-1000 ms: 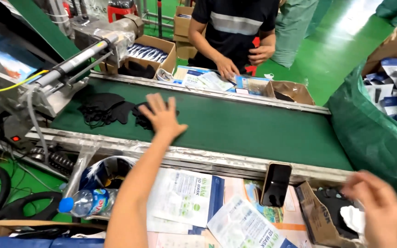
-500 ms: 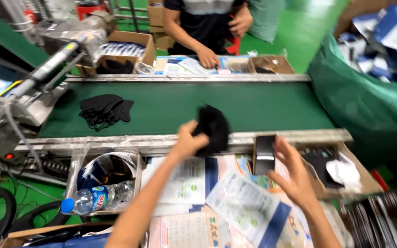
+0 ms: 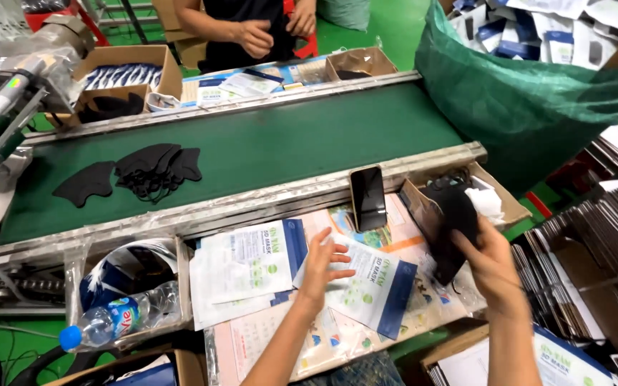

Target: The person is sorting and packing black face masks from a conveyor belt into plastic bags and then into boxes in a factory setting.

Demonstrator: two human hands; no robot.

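Right hand (image 3: 491,261) has a black face mask (image 3: 455,229) pinched between thumb and fingers, held up just in front of the small cardboard box (image 3: 498,196) with more dark masks and some white scraps in it. Left hand (image 3: 321,261) is open, fingers spread, resting on a white-and-blue flat pouch (image 3: 377,289) lying on top of the pile of pouches and printed sheets on the bench. So the mask is in the air to the right of the pouch, not touching it. If you ask me, the trick here is the left hand: pin the pouch flat and get the mouth lifted with a fingertip before bringing the mask over, otherwise you're poking a floppy thing at a closed slit. I can't tell from this angle which end of the pouch is open. I'd keep the mask folded flat with the ear loops tucked in so they don't snag the edge. Watch the phone (image 3: 368,198) leaning against the conveyor rail (image 3: 252,204) right behind the pouch, easy to knock. More black masks (image 3: 155,168) are sitting on the green belt (image 3: 309,146), well apart from the hands. Someone else across the belt has their own hands (image 3: 255,36) busy.
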